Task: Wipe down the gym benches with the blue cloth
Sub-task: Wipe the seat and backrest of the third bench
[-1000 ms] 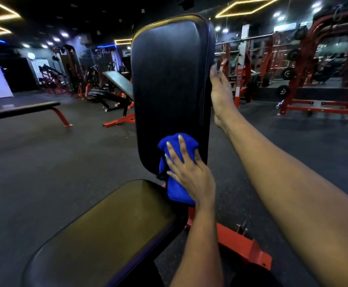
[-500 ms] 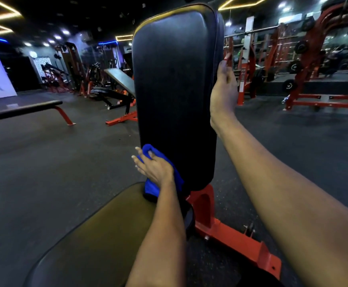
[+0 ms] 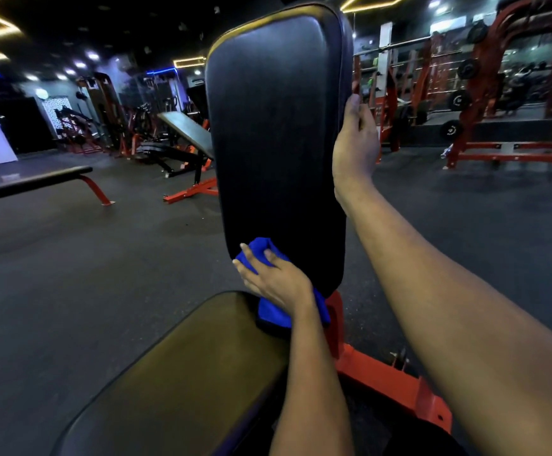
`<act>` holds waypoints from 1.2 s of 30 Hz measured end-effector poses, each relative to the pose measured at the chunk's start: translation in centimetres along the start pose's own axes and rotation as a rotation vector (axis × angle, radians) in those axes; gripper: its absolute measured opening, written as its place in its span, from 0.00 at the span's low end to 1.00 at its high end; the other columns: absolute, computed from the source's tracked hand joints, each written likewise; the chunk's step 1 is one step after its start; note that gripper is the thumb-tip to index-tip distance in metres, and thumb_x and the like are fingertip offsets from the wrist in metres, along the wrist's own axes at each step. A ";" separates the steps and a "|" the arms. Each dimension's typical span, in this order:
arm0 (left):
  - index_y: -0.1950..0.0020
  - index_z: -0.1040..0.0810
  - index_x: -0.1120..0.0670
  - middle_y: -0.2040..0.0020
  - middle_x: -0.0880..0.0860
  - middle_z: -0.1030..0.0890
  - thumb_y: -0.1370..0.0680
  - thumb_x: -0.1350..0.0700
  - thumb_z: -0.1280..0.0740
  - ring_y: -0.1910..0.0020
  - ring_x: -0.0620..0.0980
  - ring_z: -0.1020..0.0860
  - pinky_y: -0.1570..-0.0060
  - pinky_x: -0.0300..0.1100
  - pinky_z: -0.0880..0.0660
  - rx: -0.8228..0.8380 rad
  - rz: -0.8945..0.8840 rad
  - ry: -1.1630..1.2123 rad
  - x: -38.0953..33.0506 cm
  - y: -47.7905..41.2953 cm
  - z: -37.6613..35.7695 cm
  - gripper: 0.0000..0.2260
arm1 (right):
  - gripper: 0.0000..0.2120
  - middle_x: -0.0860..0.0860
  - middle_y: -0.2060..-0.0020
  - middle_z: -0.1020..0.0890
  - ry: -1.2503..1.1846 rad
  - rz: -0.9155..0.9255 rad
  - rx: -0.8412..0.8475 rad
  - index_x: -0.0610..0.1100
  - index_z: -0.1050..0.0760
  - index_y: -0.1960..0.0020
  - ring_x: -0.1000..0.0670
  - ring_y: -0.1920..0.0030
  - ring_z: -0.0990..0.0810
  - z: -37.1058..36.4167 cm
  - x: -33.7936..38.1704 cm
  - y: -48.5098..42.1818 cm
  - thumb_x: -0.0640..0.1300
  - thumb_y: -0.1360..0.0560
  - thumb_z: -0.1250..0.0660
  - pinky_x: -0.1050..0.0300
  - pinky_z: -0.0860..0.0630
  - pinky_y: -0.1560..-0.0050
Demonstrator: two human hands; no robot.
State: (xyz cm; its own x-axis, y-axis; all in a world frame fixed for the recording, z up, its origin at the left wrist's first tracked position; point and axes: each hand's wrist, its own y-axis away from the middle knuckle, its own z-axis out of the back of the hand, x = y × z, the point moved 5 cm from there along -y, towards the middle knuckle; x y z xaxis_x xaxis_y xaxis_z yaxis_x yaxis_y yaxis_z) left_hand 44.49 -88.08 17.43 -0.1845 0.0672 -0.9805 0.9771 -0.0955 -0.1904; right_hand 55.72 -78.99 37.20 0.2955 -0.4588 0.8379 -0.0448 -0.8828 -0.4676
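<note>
Blue cloth [image 3: 273, 315] lies bunched under our left hand [image 3: 276, 281], whose fingers are spread nearly straight and press it against the lower left edge of the upright black backrest [image 3: 274, 126], just above the seat pad [image 3: 186, 373]. Our right hand [image 3: 355, 149] grips the backrest's right edge, thumb lying along it; its fingers curl behind the pad and we cannot see their tips. Open dark floor [image 3: 103, 274] spreads to the left up to a flat bench [image 3: 31, 182] and an incline bench [image 3: 186, 130]; to the right it runs to red racks [image 3: 505, 149]. The orange frame [image 3: 393, 380] is partly hidden by our forearms, the seat pad's near end runs out of view, and the far machines blur.
</note>
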 end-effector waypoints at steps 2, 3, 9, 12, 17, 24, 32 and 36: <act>0.22 0.37 0.51 0.21 0.57 0.42 0.16 0.53 0.43 0.24 0.57 0.42 0.28 0.44 0.50 -0.010 0.031 0.000 -0.1 -2.0 0.3 0.21 | 0.27 0.52 0.30 0.25 0.008 0.004 -0.004 0.47 0.30 0.26 0.49 0.28 0.31 0.0 -0.1 0.0 0.62 0.18 0.47 0.47 0.36 0.26; 0.22 0.37 0.51 0.21 0.57 0.42 0.16 0.53 0.44 0.24 0.57 0.41 0.28 0.44 0.50 -0.015 0.029 -0.003 0.0 -3.0 0.3 0.21 | 0.27 0.52 0.30 0.26 0.013 0.004 -0.005 0.47 0.31 0.25 0.49 0.27 0.32 0.0 -0.2 0.0 0.62 0.18 0.47 0.47 0.36 0.26; 0.25 0.33 0.56 0.27 0.61 0.33 0.15 0.52 0.45 0.28 0.61 0.34 0.31 0.46 0.42 -0.035 0.121 0.044 1.8 -10.5 1.1 0.19 | 0.26 0.51 0.29 0.26 0.014 0.024 -0.016 0.47 0.31 0.26 0.51 0.27 0.32 0.0 -0.4 -0.2 0.60 0.17 0.47 0.55 0.37 0.28; 0.25 0.33 0.56 0.26 0.60 0.34 0.16 0.52 0.44 0.29 0.62 0.35 0.31 0.48 0.42 -0.071 0.089 0.049 1.1 -7.7 1.2 0.20 | 0.25 0.52 0.29 0.27 -0.009 0.043 0.013 0.47 0.32 0.25 0.52 0.28 0.31 0.1 -0.7 -0.2 0.59 0.16 0.48 0.58 0.37 0.29; 0.25 0.32 0.53 0.23 0.58 0.38 0.17 0.55 0.39 0.29 0.64 0.37 0.30 0.52 0.42 -0.045 -0.024 0.037 0.2 2.0 0.2 0.20 | 0.34 0.52 0.27 0.29 -0.021 -0.078 0.181 0.48 0.32 0.25 0.52 0.26 0.34 0.0 -2.8 1.2 0.69 0.21 0.49 0.56 0.42 0.25; 0.24 0.33 0.52 0.23 0.57 0.38 0.18 0.56 0.40 0.25 0.59 0.40 0.28 0.47 0.48 -0.026 -0.033 0.042 0.1 -0.4 -0.3 0.20 | 0.27 0.59 0.58 0.26 0.059 -0.067 0.081 0.40 0.29 0.32 0.64 0.55 0.28 1.4 -3.9 1.7 0.60 0.16 0.50 0.59 0.35 0.44; 0.28 0.29 0.56 0.26 0.58 0.33 0.18 0.57 0.41 0.27 0.59 0.36 0.33 0.40 0.45 0.016 -0.317 0.025 -6.4 -9.3 -0.4 0.18 | 0.21 0.61 0.61 0.27 0.072 -0.041 0.069 0.60 0.24 0.50 0.56 0.53 0.25 0.8 -3.9 1.7 0.71 0.22 0.51 0.56 0.28 0.47; 0.29 0.27 0.55 0.27 0.57 0.31 0.19 0.54 0.41 0.28 0.59 0.34 0.31 0.30 0.50 0.050 -0.659 0.072 -14.4 -9.8 -2.0 0.19 | 0.27 0.55 0.70 0.29 0.079 -0.046 0.080 0.48 0.22 0.60 0.55 0.65 0.27 1.0 -4.1 1.5 0.63 0.18 0.50 0.55 0.30 0.57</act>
State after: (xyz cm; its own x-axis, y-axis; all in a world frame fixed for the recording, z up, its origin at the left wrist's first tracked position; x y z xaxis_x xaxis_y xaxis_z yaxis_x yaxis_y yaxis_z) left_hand 37.77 -86.10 33.51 -0.7324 0.1936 -0.6528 0.6558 -0.0575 -0.7528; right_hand 55.44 -78.34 32.76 0.2191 -0.4275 0.8771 0.0446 -0.8936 -0.4467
